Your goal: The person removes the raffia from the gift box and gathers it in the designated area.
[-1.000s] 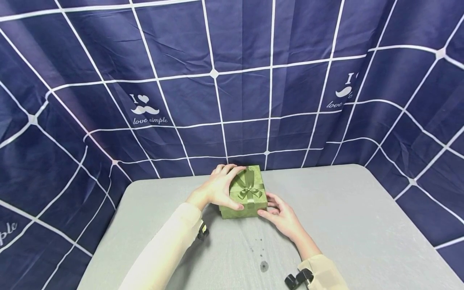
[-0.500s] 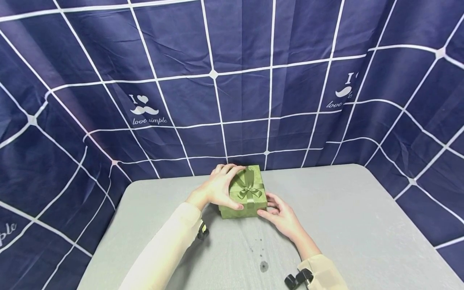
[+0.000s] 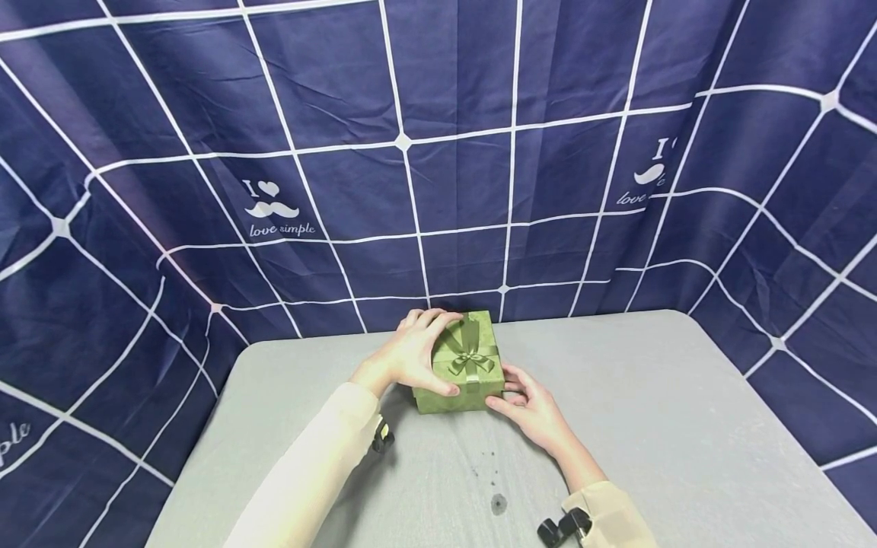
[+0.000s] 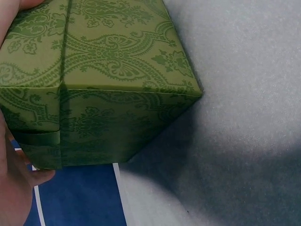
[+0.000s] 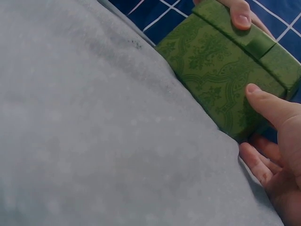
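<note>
You have both hands on the green box [image 3: 473,397], so reaching it and getting a hold look done. It sits about midway along the far edge of the desk [image 3: 637,411], well in from both far corners, with the curtain [image 3: 459,190] just behind. The left wrist view shows the curtain directly past its base; whether any of it overhangs that edge you cannot tell from here.

Your left hand [image 3: 413,355] spans the left part of the lid [image 3: 487,332], thumb bent over the front and fingers toward the back, so it is clamped on the box. Your right hand [image 3: 536,415] holds the near right corner, its thumb pressed to the front face below the lid and its fingers round by the right side. The hands are apart from each other, with the box between them.

Judging by how things lie, you are partway: the lid is on, the ribbon [image 5: 261,44] runs down over its front, and the bow [image 3: 471,362] on top is tied. Neither hand has let go, so the release, at least, is left. The box is closed, so you cannot tell what, if anything, it holds.
</note>
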A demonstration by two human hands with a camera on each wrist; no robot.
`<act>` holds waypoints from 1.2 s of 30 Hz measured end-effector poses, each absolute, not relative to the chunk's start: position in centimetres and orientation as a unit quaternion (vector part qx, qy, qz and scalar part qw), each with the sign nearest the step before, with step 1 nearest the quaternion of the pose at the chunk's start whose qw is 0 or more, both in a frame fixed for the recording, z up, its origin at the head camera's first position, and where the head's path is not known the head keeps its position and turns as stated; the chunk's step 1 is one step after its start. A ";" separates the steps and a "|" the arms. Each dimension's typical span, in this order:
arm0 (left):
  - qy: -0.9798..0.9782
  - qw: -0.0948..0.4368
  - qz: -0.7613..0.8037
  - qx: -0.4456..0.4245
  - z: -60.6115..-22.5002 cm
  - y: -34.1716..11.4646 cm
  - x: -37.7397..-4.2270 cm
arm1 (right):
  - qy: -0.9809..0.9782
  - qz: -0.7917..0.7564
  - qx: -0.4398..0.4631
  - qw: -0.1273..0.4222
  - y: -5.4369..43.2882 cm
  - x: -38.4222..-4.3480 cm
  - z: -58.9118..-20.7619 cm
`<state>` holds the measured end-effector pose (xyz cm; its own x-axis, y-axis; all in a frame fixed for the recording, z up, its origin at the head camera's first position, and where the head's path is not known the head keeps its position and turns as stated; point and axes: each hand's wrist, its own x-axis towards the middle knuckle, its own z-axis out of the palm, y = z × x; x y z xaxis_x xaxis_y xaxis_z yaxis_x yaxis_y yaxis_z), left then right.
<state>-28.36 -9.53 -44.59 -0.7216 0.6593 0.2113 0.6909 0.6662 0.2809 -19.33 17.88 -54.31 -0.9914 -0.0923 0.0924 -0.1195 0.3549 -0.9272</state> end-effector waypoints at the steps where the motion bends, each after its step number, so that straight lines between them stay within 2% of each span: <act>1: -0.912 0.046 -0.172 -0.371 -44.6 -9.5 -28.4 | -0.822 0.565 0.065 0.013 17.9 -19.3 -54.3; 22: -0.911 0.038 -0.183 -0.368 -44.2 -9.8 -28.5 | -0.826 0.558 0.076 0.023 17.8 -19.3 -54.3; 36: -0.902 0.065 -0.209 -0.372 -42.5 -10.4 -28.7 | -0.825 0.562 0.066 0.016 17.7 -19.4 -54.4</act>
